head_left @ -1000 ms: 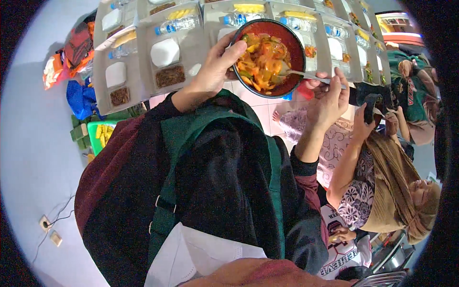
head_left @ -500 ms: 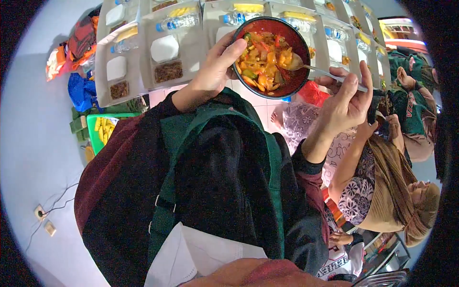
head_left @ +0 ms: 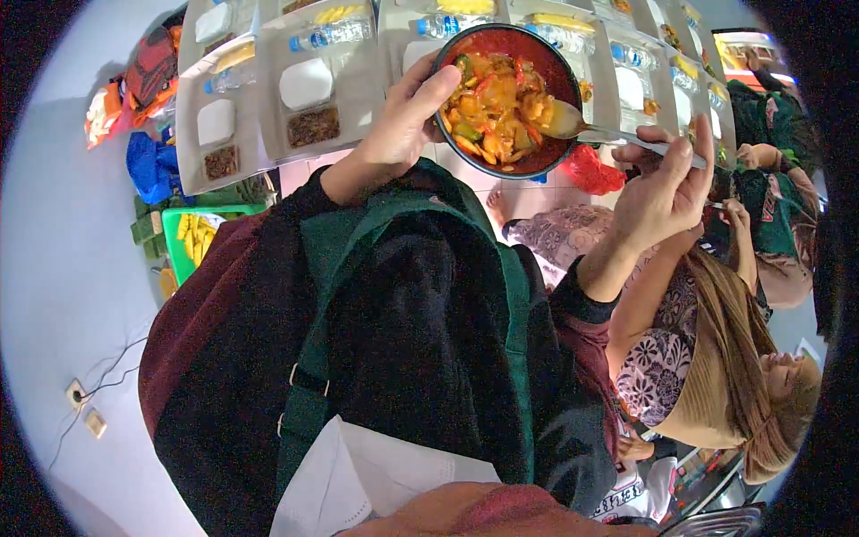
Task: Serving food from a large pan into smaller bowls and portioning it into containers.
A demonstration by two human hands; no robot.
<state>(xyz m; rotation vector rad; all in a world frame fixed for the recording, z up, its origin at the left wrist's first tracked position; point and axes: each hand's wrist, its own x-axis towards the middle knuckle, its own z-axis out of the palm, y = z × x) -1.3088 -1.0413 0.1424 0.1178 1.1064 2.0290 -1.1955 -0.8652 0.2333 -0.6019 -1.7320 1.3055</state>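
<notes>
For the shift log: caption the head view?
Left hand holds a red bowl of vegetable stew; right hand dips a spoon into it above compartment trays.

We're in a bulk meal-packing spot, prob. a catering setup: rows of compartment trays (head_left: 313,98) w/ water bottles (head_left: 329,34) on the floor, co-workers seated alongside.

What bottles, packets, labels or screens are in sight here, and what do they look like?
Clear plastic water bottles with blue labels: lying in the grey compartment trays at the top.
Red plastic bag: crumpled, below the red bowl of vegetables.
Bright screen or sign: upper right corner, orange and yellow, too blurred to tell.
</notes>
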